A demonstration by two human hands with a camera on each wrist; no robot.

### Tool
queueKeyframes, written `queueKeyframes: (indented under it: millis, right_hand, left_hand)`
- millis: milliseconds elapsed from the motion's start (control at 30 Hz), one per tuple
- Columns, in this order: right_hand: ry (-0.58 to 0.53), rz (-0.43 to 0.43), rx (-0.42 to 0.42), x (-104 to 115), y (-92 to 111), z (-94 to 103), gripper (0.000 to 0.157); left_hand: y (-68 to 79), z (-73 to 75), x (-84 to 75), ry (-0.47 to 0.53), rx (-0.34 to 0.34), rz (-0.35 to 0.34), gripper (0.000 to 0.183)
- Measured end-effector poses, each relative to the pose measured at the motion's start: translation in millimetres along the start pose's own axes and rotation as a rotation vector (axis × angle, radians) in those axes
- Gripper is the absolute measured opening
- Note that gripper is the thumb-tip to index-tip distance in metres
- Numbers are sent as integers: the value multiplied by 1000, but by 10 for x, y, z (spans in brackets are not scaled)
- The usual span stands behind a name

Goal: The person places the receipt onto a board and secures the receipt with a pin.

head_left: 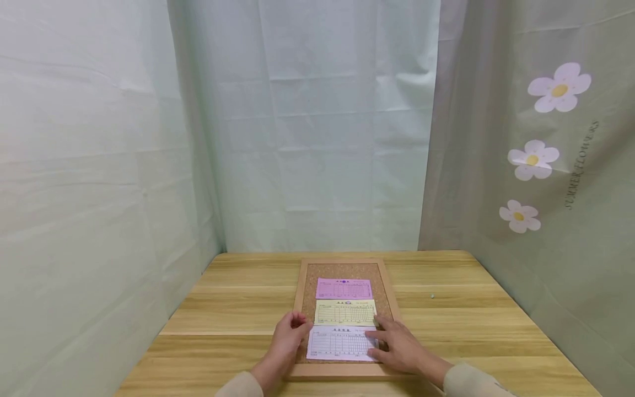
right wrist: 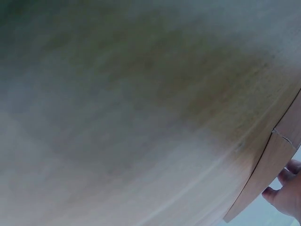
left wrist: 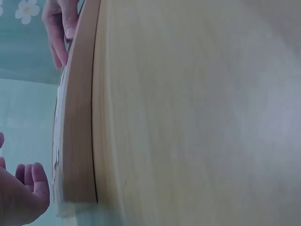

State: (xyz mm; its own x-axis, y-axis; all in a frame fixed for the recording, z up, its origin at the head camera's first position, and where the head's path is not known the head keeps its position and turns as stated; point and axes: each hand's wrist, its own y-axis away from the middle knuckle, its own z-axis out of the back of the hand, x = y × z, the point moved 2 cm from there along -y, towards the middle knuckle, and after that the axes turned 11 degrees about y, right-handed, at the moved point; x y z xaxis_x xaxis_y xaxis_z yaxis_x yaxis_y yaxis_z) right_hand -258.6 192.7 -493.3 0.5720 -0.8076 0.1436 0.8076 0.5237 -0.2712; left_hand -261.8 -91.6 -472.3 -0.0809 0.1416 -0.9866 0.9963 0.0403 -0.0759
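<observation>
Three printed form slips lie in a column on a wood-framed cork board (head_left: 342, 270): a pink slip (head_left: 344, 289) at the far end, a yellow slip (head_left: 345, 314) in the middle and a white slip (head_left: 340, 343) nearest me. My left hand (head_left: 285, 341) is at the left side of the white slip, its fingers loosely bent and the thumb tip near the slip's upper left corner. Spread over the right edge of the white slip, my right hand (head_left: 397, 344) rests its fingertips there, the index reaching the yellow slip's lower right corner. In the left wrist view, the left hand (left wrist: 23, 195) shows beside the frame.
The board lies on a wood-grain table (head_left: 238, 309). A tiny pale bit (head_left: 432, 296) sits to the right of the board. Pale curtains (head_left: 322, 138) surround the table at the back and sides, with white flowers (head_left: 533, 160) printed on the right one.
</observation>
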Motion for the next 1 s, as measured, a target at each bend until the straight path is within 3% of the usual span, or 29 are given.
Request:
queueKeyframes:
  millis: [233, 400, 700, 1000]
  right_hand:
    - [-18, 8, -22, 21, 11, 25, 49]
    - [-12, 7, -23, 24, 14, 28, 49]
    - [-22, -10, 6, 28, 9, 32, 49]
    - [-26, -16, 17, 6, 2, 2, 49]
  left_hand:
    - [-39, 48, -36, -311, 138, -141, 33]
    - [-31, 78, -67, -448, 210, -158, 39]
    - [-76, 175, -21, -539, 352, -167, 43]
    - [-114, 244, 49, -545, 404, -172, 44]
